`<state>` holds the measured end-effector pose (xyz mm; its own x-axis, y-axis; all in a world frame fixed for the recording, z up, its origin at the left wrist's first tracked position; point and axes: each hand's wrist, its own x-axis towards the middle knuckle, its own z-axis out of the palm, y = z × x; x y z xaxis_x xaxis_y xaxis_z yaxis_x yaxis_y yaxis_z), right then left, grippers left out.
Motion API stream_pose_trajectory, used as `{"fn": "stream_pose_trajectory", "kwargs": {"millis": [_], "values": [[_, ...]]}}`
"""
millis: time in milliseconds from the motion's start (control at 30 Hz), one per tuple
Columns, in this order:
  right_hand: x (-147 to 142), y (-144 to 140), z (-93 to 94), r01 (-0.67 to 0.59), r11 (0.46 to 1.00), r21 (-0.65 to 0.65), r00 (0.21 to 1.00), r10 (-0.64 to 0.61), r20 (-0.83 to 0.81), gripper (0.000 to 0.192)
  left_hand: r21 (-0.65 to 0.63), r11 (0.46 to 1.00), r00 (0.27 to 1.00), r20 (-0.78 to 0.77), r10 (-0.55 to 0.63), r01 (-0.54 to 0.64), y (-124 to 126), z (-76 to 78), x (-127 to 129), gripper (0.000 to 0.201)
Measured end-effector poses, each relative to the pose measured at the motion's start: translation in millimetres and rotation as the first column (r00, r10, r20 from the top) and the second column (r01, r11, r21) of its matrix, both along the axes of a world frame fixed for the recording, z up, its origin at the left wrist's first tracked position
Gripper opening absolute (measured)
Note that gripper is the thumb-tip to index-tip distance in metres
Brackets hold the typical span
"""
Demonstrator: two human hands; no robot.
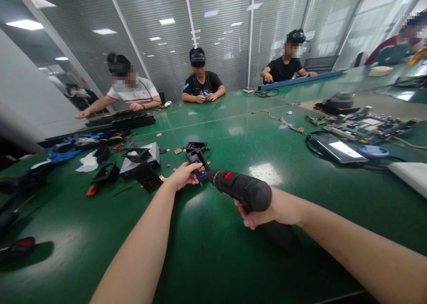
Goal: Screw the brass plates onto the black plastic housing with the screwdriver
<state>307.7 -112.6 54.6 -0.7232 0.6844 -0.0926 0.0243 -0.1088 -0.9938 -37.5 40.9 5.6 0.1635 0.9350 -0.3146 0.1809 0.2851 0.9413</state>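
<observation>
My right hand [255, 212] is wrapped round the grip of a black cordless drill [242, 188] with a red switch on its top. The drill's nose points left and away from me, at a small black plastic housing [197, 158]. Around the near left side of that housing my left hand [184, 176] is closed, its thumb on top. Whether the bit touches the housing I cannot tell. Just behind lies another black housing [195, 146], with small brass-coloured pieces [178, 151] beside it.
Left of my hands stand a grey metal box [151, 155], black plastic parts [106, 172] and blue gloves [63, 152]. A circuit board [370, 123] and a device with a lit screen [338, 147] lie right on the green table [213, 250]. Several people sit across it.
</observation>
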Motion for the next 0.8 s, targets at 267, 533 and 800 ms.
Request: {"fn": "stream_pose_trajectory", "kwargs": {"millis": [267,533,800], "values": [[0.7,0.5,2.3,0.001,1.000,-0.020,0.999,0.000,0.045,0.045,0.018,1.000,1.000,-0.024,0.002,-0.001,-0.1,-0.7,0.5,0.031],[1.1,-1.3,2.2,0.021,0.999,-0.043,0.999,-0.019,0.046,0.043,0.012,1.000,0.999,-0.033,-0.007,0.008,0.0,0.2,-0.2,0.031],[0.2,-2.3,0.8,0.052,0.997,-0.054,0.998,-0.051,0.032,0.045,0.007,1.000,1.000,-0.029,0.001,-0.001,-1.8,4.1,1.3,0.025]]}}
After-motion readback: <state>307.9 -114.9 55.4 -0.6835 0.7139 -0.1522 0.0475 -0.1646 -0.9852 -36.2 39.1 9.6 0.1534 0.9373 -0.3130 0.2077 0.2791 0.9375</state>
